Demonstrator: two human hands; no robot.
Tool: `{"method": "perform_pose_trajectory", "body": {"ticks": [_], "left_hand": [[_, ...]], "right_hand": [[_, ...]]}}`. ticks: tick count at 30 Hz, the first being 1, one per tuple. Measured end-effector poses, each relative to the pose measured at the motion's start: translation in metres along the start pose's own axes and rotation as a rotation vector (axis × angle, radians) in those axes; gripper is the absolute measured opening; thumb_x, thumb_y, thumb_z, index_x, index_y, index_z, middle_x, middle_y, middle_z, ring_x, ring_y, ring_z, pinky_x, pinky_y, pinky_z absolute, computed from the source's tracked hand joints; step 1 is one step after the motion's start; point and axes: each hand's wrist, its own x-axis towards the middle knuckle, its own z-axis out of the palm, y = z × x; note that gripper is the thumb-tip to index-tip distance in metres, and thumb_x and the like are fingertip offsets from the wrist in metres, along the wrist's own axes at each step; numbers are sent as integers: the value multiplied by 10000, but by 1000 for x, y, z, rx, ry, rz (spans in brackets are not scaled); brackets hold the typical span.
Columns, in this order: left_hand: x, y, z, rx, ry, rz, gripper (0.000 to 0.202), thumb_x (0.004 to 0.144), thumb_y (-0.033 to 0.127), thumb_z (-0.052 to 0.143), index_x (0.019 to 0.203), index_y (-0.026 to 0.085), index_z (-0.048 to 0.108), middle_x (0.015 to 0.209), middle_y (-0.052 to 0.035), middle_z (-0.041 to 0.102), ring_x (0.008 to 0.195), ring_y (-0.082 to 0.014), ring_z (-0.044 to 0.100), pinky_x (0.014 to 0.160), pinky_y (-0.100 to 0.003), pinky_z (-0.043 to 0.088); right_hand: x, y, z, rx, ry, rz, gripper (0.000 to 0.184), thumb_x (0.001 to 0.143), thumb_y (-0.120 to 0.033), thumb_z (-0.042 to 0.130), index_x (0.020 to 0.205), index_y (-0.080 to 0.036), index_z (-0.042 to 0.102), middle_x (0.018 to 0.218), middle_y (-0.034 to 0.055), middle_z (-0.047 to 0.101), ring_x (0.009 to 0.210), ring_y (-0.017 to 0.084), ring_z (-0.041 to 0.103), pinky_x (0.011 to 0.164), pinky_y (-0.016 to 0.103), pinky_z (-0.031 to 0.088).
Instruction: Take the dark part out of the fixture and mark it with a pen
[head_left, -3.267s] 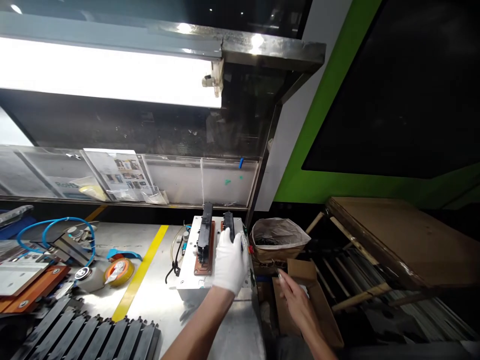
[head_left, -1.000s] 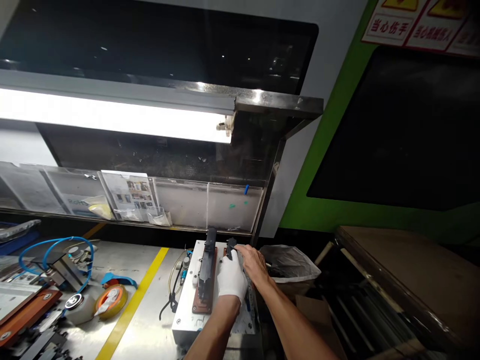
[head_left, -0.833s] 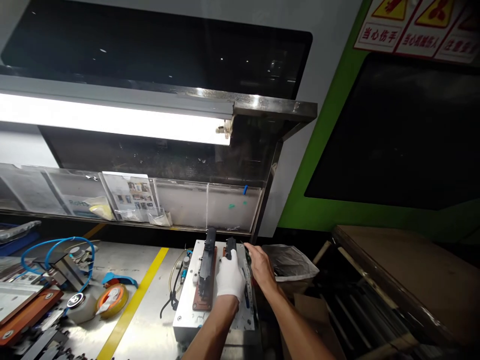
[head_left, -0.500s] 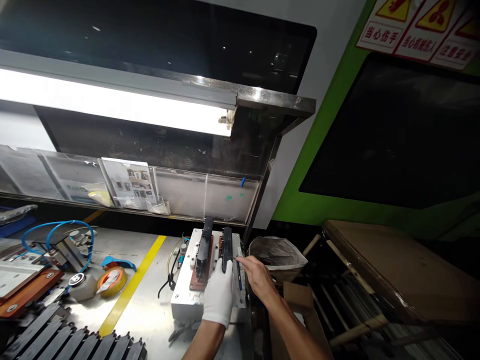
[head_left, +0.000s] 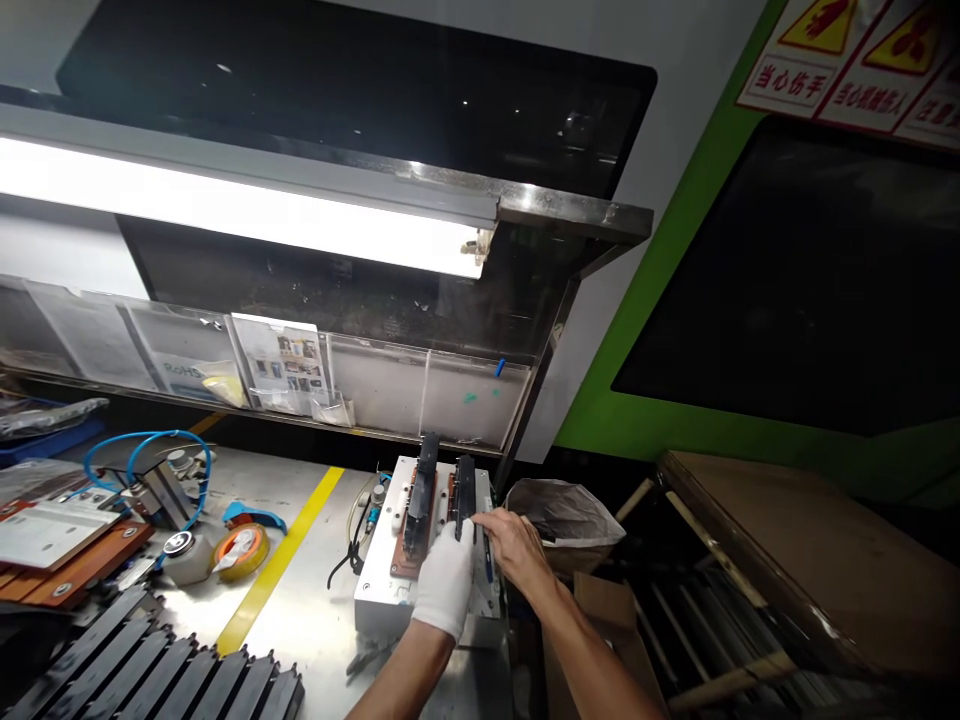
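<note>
1. Left hand [head_left: 446,585]: white glove; rests on the near end of the right black part [head_left: 465,495], fingers together, lying over it. Full clamp around the part: cannot tell.
2. Right hand [head_left: 514,545]: bare; placed just right of the gloved hand, fingertips [head_left: 484,517] drawn together in a pinch at the right edge of the same black part. Any small item inside the pinch: too small to tell.
3. Right black part: long, narrow, seated lengthwise on the right side of the white fixture block [head_left: 379,590], far end pointing toward the clear panel [head_left: 450,395].
4. Left black part [head_left: 421,490]: parallel, just beside the first, seated on a copper-coloured plate [head_left: 405,555]; untouched by either hand.
5. White fixture block: positioned on the metal bench [head_left: 315,600], at its right edge, right of the yellow stripe [head_left: 281,560]. Black cable [head_left: 346,545] hanging off its left side.
6. Left area of bench: roll of orange tape [head_left: 240,550], blue hose [head_left: 142,450] looped over a small metal device, row of black ribbed pieces [head_left: 150,675] at the near edge.
7. Right of bench: bin lined with a bag [head_left: 562,510], brown cardboard box [head_left: 607,620] below it, brown board [head_left: 810,540] further right.
8. Overhead: lit tube lamp [head_left: 240,210] under a steel shelf; red warning signs [head_left: 855,65] on the green frame at top right.
</note>
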Motion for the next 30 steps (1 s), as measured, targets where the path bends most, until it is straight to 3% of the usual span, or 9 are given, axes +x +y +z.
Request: {"method": "perform_pose_trajectory", "body": {"ticks": [7,13,17,19,21,24,26,28,30], "left_hand": [[5,4,-8,89,-17,52,631,864,-42,289,1438,87,518,1166,-209,660,1014,-291,707,849,-378,608],[6,7,-12,19,-62,36,645,811,7,446,1455,29,464,1208,-252,606,1059,-340,679,893,-423,589],[12,6,-12,-38,-82,26,644,833,41,437,1477,34,438,1281,-270,580,1095,-352,674,931,-446,577],[15,4,-11,-27,-84,49,661,845,51,414,1505,21,409,1294,-288,580,1142,-371,660,967,-457,562],[17,1,-9,-13,-85,73,703,839,51,409,1538,-2,359,1287,-312,583,1150,-390,658,983,-469,554],[14,-4,-7,-33,-69,90,741,827,20,377,1566,11,320,1275,-310,597,1117,-390,679,974,-474,561],[6,-6,-5,-56,-57,88,784,804,-49,306,1582,52,307,1336,-300,587,1151,-369,679,989,-461,562],[-10,-9,0,-112,-31,84,806,808,-78,241,1590,102,309,1502,-299,487,1273,-361,632,1038,-452,548],[-36,-13,9,-229,-11,92,729,884,-13,232,1593,132,315,1653,-263,324,1466,-352,467,1159,-454,468]], "right_hand": [[4,0,3,-26,26,1,482,960,-98,424,1221,-358,733,1100,9,752,996,220,670,858,341,380],[8,-3,7,-16,36,16,479,953,-98,422,1215,-345,738,1096,28,751,1013,240,678,866,353,409],[13,-7,9,-1,89,46,472,962,-140,380,1205,-315,746,1057,62,743,985,257,683,860,367,444],[10,-6,12,59,172,86,487,983,-192,324,1269,-271,711,1140,93,730,1066,268,674,907,377,468],[-3,-1,20,233,339,196,498,1000,-315,295,1331,-193,646,1196,139,713,1123,280,664,951,387,492],[-48,16,48,575,547,457,642,951,-582,369,1361,-120,542,1221,187,701,1134,309,670,966,402,527],[-95,29,82,708,559,638,711,883,-676,432,1331,-134,537,1294,200,677,1216,338,641,993,415,530],[-145,39,128,798,485,804,722,802,-691,491,1276,-153,578,1307,203,678,1225,372,642,968,428,551],[-187,40,178,879,349,879,679,704,-636,559,1177,-156,636,1145,200,741,1066,396,713,858,428,590]]}}
